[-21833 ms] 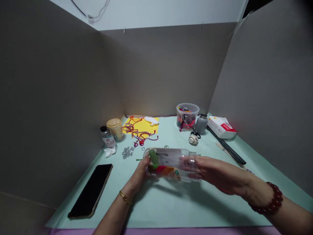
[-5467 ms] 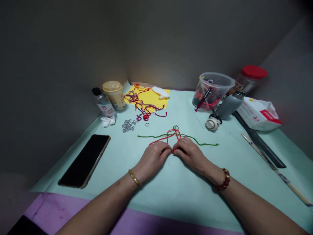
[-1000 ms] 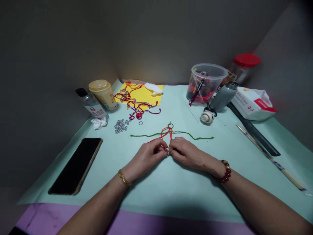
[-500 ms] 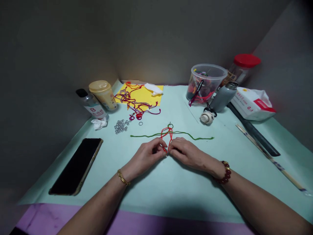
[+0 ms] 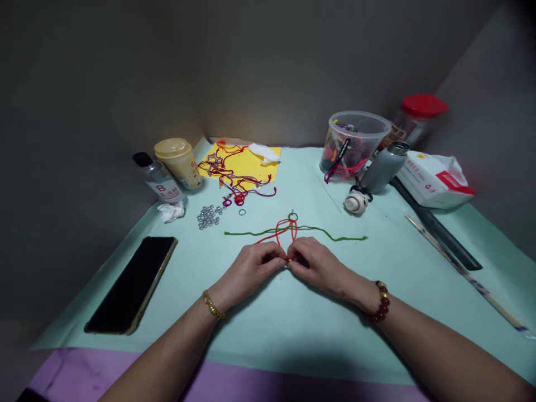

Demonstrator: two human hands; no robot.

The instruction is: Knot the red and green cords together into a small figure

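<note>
My left hand (image 5: 249, 269) and my right hand (image 5: 316, 266) meet at their fingertips on the mint paper sheet (image 5: 293, 329). Both pinch the lower ends of red cords (image 5: 281, 231), which form a narrow loop knotted over a green cord (image 5: 335, 236). The green cord runs sideways across the sheet, and a small green ring (image 5: 293, 216) sits at the top of the loop. My fingers hide the exact cord ends.
Behind lie yellow paper (image 5: 255, 162) with tangled cords, metal rings (image 5: 207, 216), a bottle (image 5: 161, 184) and a lidded cup (image 5: 180, 162). At right stand a plastic tub (image 5: 355, 139), a flask (image 5: 383, 170) and a white packet (image 5: 435, 181). A phone (image 5: 132, 285) lies left.
My hands have drawn closer, and their fingertips now pinch together on the red cords. A red strand now shows running left from the knot.
</note>
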